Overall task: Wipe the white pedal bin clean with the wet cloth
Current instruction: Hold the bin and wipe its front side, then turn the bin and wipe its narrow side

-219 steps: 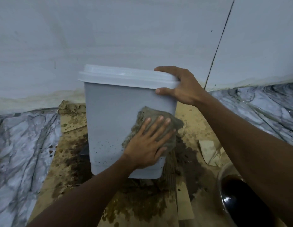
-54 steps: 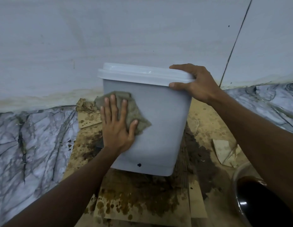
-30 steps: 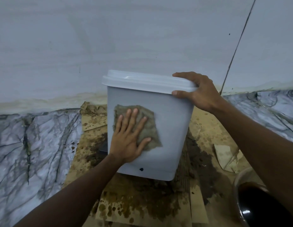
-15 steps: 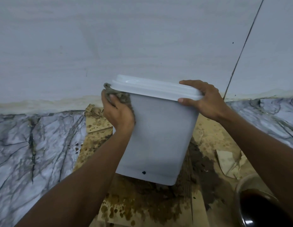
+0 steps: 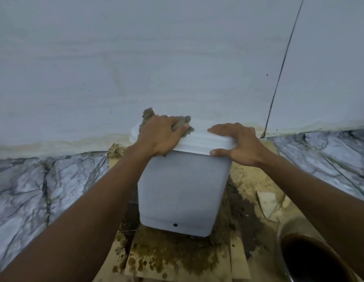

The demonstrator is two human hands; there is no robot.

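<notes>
The white pedal bin (image 5: 183, 192) stands on stained cardboard against the wall, lid shut, one small dark speck near its bottom front edge. My left hand (image 5: 160, 135) lies on the left part of the lid, pressing the grey-brown wet cloth (image 5: 148, 116), which pokes out behind and beside my fingers. My right hand (image 5: 238, 145) grips the lid's right front corner, thumb on the rim's front, fingers over the top. The pedal is hidden.
Wet, brown-stained cardboard (image 5: 177, 259) covers the floor under the bin. A round container of dark water (image 5: 311, 259) sits at the lower right. Torn cardboard scraps (image 5: 270, 204) lie right of the bin. Marble floor (image 5: 34, 188) spreads on both sides; the white wall (image 5: 177, 58) is close behind.
My left hand has carried the cloth from the bin's front up around the left rim and onto the lid. My right hand stays on the lid's right corner. The view tilted up.
</notes>
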